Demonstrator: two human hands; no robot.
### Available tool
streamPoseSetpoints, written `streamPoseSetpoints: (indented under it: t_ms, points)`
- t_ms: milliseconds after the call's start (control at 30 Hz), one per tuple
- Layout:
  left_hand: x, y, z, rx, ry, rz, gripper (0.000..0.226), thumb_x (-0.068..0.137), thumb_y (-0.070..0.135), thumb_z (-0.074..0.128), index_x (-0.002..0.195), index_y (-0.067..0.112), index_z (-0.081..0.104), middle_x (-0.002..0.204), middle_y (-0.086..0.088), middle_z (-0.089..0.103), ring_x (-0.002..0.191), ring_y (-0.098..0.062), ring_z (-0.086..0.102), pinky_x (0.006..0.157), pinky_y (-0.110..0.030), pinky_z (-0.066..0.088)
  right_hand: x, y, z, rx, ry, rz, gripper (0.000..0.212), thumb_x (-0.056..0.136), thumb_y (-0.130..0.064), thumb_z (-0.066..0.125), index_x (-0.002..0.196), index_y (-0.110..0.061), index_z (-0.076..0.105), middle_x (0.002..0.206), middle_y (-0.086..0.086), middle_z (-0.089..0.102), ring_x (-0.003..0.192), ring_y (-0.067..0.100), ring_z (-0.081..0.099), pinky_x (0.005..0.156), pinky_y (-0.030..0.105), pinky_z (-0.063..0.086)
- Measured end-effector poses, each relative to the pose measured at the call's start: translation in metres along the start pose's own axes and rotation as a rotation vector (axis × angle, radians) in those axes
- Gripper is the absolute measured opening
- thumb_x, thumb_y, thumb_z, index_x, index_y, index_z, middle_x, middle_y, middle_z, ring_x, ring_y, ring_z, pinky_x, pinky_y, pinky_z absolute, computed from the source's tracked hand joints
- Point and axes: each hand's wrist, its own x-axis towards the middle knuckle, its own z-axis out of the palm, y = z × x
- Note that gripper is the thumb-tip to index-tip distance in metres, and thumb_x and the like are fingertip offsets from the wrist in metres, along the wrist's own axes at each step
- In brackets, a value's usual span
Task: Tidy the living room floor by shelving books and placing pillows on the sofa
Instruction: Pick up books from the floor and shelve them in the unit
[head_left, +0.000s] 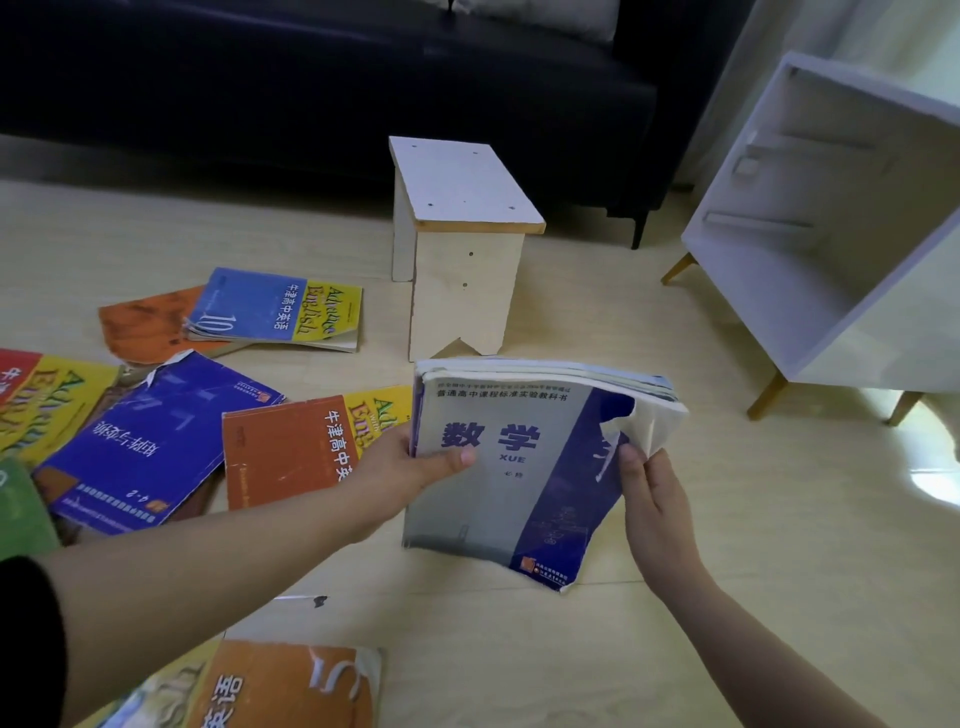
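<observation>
Left hand (405, 473) grips the maths textbook stack (498, 499); right hand (657, 504) pinches its torn cover (605, 415). Support underneath when shelving.

Seven colourful paperback textbooks (150, 441) loose on the pale wood floor (675, 649). One grey-blue maths textbook (498, 467) atop a held stack, number beneath unclear. Two hands: left hand (410, 467), right hand (652, 499). One small white wooden stool (462, 244), one white open cabinet (810, 249), one dark sofa (311, 78), at least one pale pillow (550, 18).
</observation>
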Motion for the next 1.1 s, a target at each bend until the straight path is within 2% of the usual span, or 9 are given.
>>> streamPoseSetpoints:
  t_ms: [100,167,267,367,500,633,733,833,1100]
  points:
    - [-0.001,-0.004,0.006,-0.074,0.077,0.038,0.062,0.063,0.026,0.088,0.117,0.024,0.058,0.108,0.005,0.071,0.103,-0.014,0.065,0.082,-0.031,0.052,-0.004,-0.002,0.011,0.106,0.021,0.029,0.021,0.101,-0.032,0.037,0.114,-0.021,0.049,0.090,-0.015,0.065,0.079,-0.007,0.064,0.056,0.012,0.050]
    - [0.000,-0.005,0.008,-0.101,0.125,0.031,0.064,0.064,0.019,0.087,0.119,0.022,0.054,0.108,0.003,0.070,0.101,-0.015,0.065,0.076,-0.028,0.051,-0.004,-0.002,0.017,0.150,0.008,0.037,0.017,0.102,-0.029,0.038,0.117,-0.025,0.044,0.086,-0.020,0.066,0.080,-0.005,0.065,0.057,0.015,0.051]
    - [0.000,-0.008,0.009,-0.129,0.134,0.022,0.068,0.062,0.022,0.089,0.120,0.020,0.054,0.107,0.002,0.070,0.100,-0.015,0.065,0.074,-0.026,0.050,-0.004,-0.003,0.020,0.155,0.001,0.034,0.013,0.101,-0.027,0.042,0.114,-0.031,0.041,0.089,-0.019,0.065,0.083,0.001,0.066,0.059,0.020,0.053]
    - [0.001,-0.010,0.008,-0.119,0.133,0.016,0.073,0.058,0.029,0.090,0.121,0.021,0.054,0.108,0.003,0.070,0.102,-0.016,0.065,0.077,-0.030,0.052,-0.006,-0.003,0.020,0.152,-0.001,0.049,0.017,0.101,-0.026,0.041,0.118,-0.027,0.039,0.095,-0.013,0.062,0.082,-0.002,0.066,0.059,0.022,0.055]
    - [0.001,-0.011,0.007,-0.093,0.059,0.018,0.055,0.069,0.023,0.084,0.119,0.021,0.059,0.105,0.007,0.072,0.097,-0.009,0.066,0.073,-0.023,0.050,-0.007,0.003,0.016,0.095,-0.013,0.057,0.026,0.098,-0.026,0.047,0.122,-0.021,0.038,0.100,-0.011,0.060,0.083,-0.004,0.065,0.058,0.022,0.056]
    - [0.000,-0.012,0.000,0.019,0.031,0.010,0.032,0.074,0.024,0.079,0.103,0.028,0.066,0.101,0.012,0.070,0.095,-0.003,0.062,0.070,-0.016,0.047,-0.007,0.019,0.010,0.005,-0.056,0.082,0.039,0.091,-0.021,0.060,0.124,-0.019,0.040,0.109,-0.006,0.061,0.089,0.004,0.067,0.056,0.019,0.054]
    - [0.000,-0.014,-0.005,0.148,0.036,0.068,0.025,0.075,0.021,0.079,0.093,0.032,0.067,0.095,0.016,0.069,0.092,-0.003,0.063,0.071,-0.013,0.048,-0.006,0.024,0.009,-0.031,-0.051,0.089,0.035,0.091,-0.018,0.060,0.122,-0.018,0.043,0.107,-0.005,0.061,0.093,0.012,0.065,0.054,0.017,0.053]
    - [-0.001,-0.013,-0.005,0.190,0.082,0.130,0.023,0.074,0.018,0.080,0.088,0.032,0.068,0.087,0.020,0.067,0.087,0.004,0.062,0.067,-0.009,0.047,-0.004,0.018,0.010,-0.019,-0.019,0.078,0.035,0.091,-0.016,0.060,0.121,-0.020,0.042,0.105,-0.007,0.060,0.091,0.009,0.064,0.053,0.014,0.052]
    - [0.000,-0.020,0.000,0.266,0.067,0.141,0.026,0.073,0.023,0.081,0.092,0.034,0.068,0.095,0.014,0.069,0.091,-0.002,0.063,0.078,-0.023,0.050,-0.012,0.027,0.006,-0.091,-0.014,0.066,0.034,0.092,-0.018,0.060,0.120,-0.020,0.041,0.102,-0.012,0.061,0.086,-0.001,0.065,0.055,0.014,0.051]
